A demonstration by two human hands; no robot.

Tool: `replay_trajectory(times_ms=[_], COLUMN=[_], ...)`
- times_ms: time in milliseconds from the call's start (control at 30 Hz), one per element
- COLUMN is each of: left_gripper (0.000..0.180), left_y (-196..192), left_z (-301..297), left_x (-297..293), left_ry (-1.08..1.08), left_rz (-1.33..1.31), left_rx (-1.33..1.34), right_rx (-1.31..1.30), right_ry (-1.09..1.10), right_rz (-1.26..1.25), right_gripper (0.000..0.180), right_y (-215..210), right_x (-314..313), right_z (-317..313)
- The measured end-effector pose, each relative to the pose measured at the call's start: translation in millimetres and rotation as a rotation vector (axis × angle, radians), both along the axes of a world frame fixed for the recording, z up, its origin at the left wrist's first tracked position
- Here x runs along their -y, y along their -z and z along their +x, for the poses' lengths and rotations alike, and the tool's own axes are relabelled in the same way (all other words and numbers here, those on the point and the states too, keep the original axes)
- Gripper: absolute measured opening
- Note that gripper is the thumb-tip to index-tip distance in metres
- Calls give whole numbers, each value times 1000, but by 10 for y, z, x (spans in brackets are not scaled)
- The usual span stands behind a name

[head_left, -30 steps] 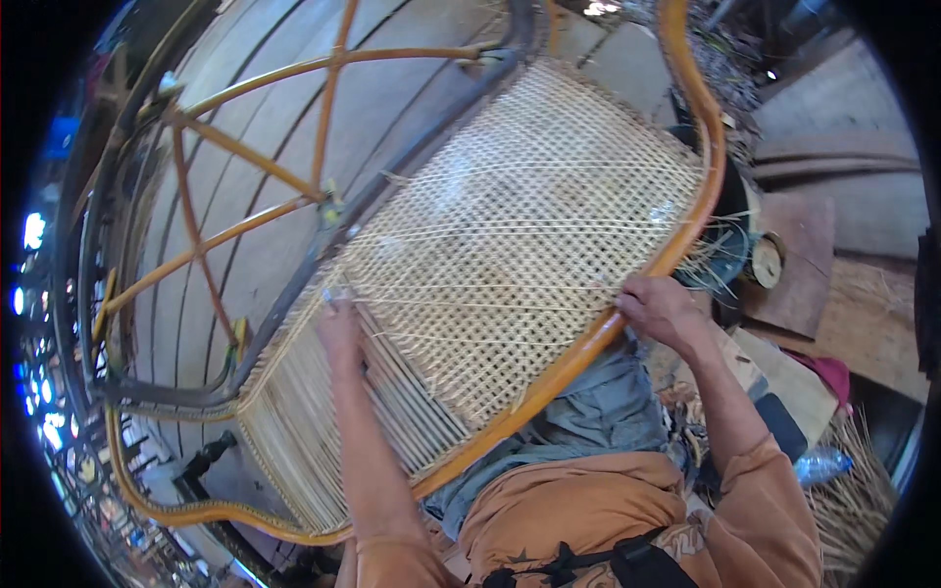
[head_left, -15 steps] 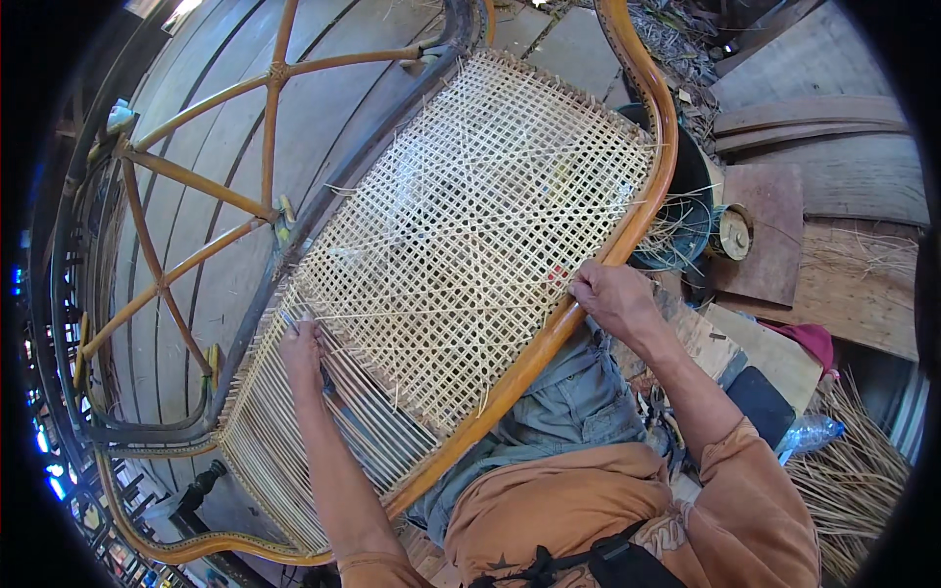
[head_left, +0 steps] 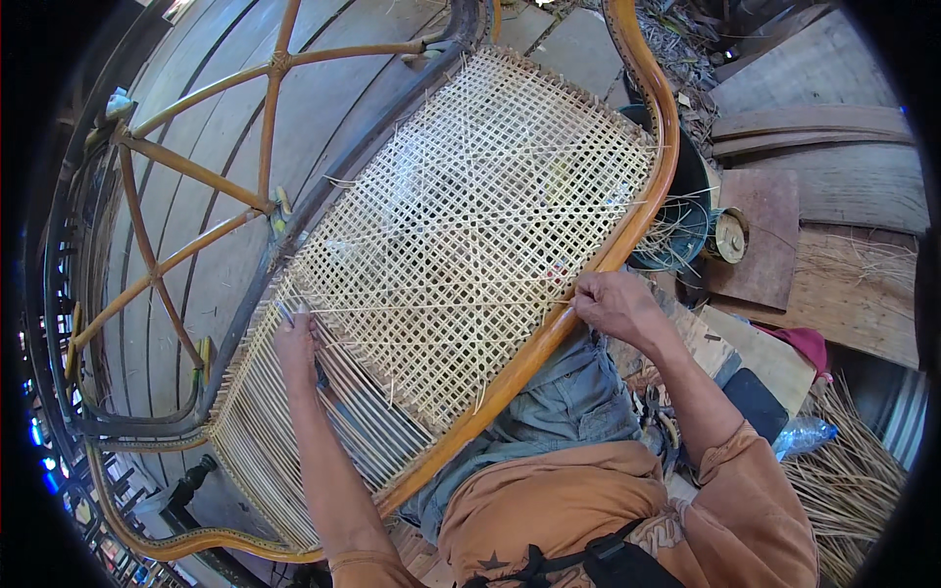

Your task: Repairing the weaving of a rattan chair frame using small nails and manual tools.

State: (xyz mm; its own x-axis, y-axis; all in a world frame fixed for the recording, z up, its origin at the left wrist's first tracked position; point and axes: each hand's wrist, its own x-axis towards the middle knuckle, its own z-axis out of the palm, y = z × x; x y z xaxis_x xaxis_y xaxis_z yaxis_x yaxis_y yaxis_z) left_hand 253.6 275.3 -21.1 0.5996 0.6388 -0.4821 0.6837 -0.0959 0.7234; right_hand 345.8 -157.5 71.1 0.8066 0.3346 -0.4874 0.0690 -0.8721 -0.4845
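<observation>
A partly woven cane panel (head_left: 461, 225) stretches across a curved rattan chair frame (head_left: 534, 367) in front of me. Its upper part is an open lattice; bare parallel strands (head_left: 260, 431) fill the lower left. My left hand (head_left: 297, 343) is closed at the lattice's left edge, with a slim grey metal-looking tool (head_left: 285, 312) poking out by its fingertips. On the right, my right hand (head_left: 610, 304) pinches a thin cane strand (head_left: 441, 307) beside the orange-brown frame rail. That strand runs nearly straight over the weave between both hands. How the left fingers touch it is unclear.
Crossed rattan poles (head_left: 270, 137) of the frame stand at upper left over a plank floor (head_left: 323, 108). To the right are a dark bucket (head_left: 686, 191) with cane scraps, a tin (head_left: 727, 235), boards (head_left: 755, 230), a plastic bottle (head_left: 804, 436) and a cane bundle (head_left: 853, 480).
The left hand has shifted slightly up and left, its tool tip too. The right hand stays pinched by the rail. The view has moved a little.
</observation>
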Motion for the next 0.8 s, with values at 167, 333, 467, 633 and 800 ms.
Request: replay_trajectory(times_ms=[167,333,467,633,800], left_gripper=[22,20,19,20,19], left_y=[-20,-20,-69,-72,-83], left_z=[21,13,13,17,-2], left_x=[28,-5,3,18,-14], left_ry=[-52,-27,-43,-34,-33], left_rz=[-10,-16,-42,-8,-28], left_rx=[15,22,25,1,28], right_rx=[-17,-41,-40,-9,-64], right_ry=[19,32,56,78,85], right_rz=[18,39,61,87,112], right_gripper=[22,21,22,21,20], right_y=[28,33,17,59,31], right_x=[27,39,64,71,104], right_z=[24,31,13,-12,-14])
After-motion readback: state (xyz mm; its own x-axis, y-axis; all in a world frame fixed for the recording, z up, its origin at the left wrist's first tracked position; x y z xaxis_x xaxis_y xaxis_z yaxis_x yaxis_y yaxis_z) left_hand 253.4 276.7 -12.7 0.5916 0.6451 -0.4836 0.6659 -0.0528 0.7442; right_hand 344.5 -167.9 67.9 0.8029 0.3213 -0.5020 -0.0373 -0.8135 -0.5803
